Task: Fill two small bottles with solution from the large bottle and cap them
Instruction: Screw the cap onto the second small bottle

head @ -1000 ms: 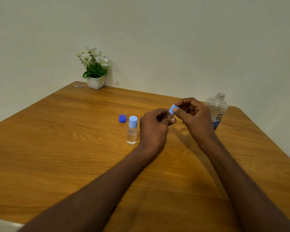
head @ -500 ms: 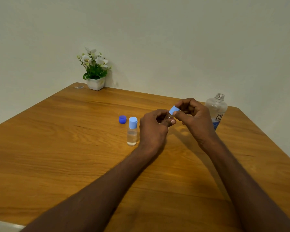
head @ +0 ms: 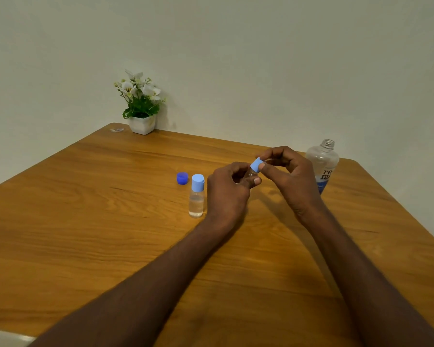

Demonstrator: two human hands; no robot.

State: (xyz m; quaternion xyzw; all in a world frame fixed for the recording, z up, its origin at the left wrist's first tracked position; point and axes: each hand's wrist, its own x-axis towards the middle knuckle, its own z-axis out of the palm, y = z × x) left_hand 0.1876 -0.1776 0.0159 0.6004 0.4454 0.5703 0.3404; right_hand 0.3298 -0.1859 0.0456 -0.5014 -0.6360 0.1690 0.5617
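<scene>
My left hand (head: 227, 189) grips a small clear bottle (head: 250, 174), mostly hidden inside the fist and tilted to the right above the table. My right hand (head: 290, 171) pinches the light blue cap (head: 255, 164) sitting on that bottle's neck. A second small bottle (head: 196, 196) with clear liquid and a light blue cap stands upright just left of my left hand. The large clear bottle (head: 322, 164) with a blue label stands uncapped behind my right hand. Its dark blue cap (head: 182, 177) lies on the table left of the standing small bottle.
A wooden table (head: 85, 221) spans the view, its far edge against a pale wall. A white pot with white flowers (head: 140, 106) stands at the far left corner, beside a small clear object (head: 117, 130).
Both hands stay together at the small bottle; my right fingers have shifted slightly on the cap, and the hands sit marginally higher.
</scene>
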